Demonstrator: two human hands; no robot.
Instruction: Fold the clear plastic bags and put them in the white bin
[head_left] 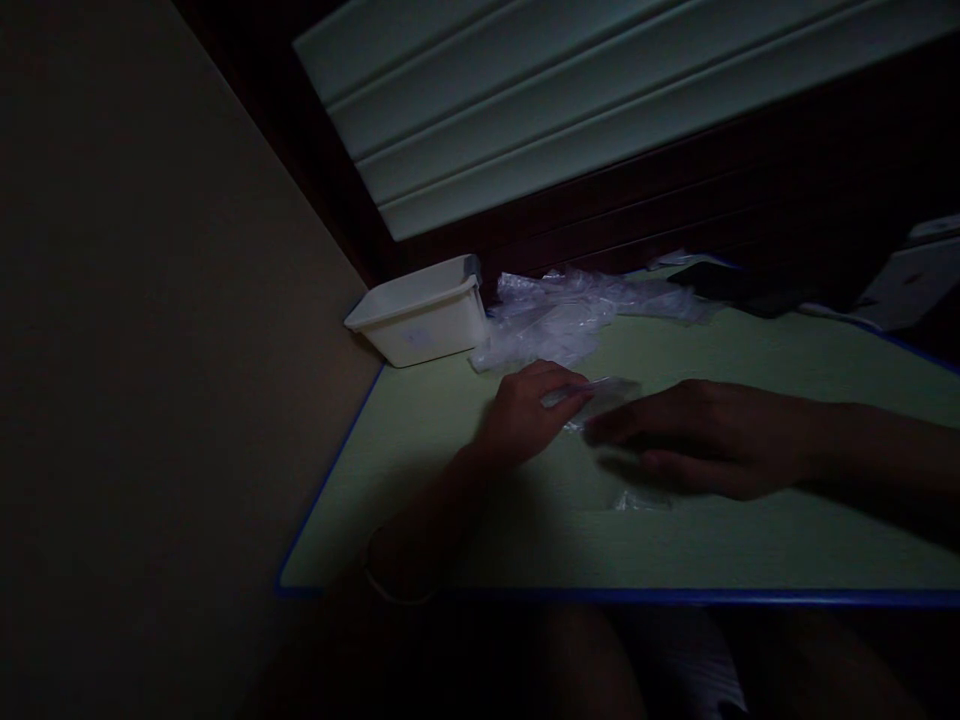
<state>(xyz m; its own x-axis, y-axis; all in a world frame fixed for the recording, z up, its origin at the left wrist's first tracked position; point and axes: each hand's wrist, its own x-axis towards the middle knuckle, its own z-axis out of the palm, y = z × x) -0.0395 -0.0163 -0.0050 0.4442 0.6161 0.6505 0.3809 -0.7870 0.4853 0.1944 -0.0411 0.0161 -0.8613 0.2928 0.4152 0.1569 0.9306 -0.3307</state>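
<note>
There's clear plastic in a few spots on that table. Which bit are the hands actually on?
The small clear piece between the left hand and right hand. The crumpled pile by the white bin lies untouched.

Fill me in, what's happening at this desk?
A person sits at a green table in dim light. The left hand pinches a small clear plastic piece lying on the table, while the right hand rests flat beside it, fingertips touching it. Behind them lies a heap of crumpled clear plastic bags, with a white bin at the far left corner. Another small plastic scrap lies under the right hand.
</note>
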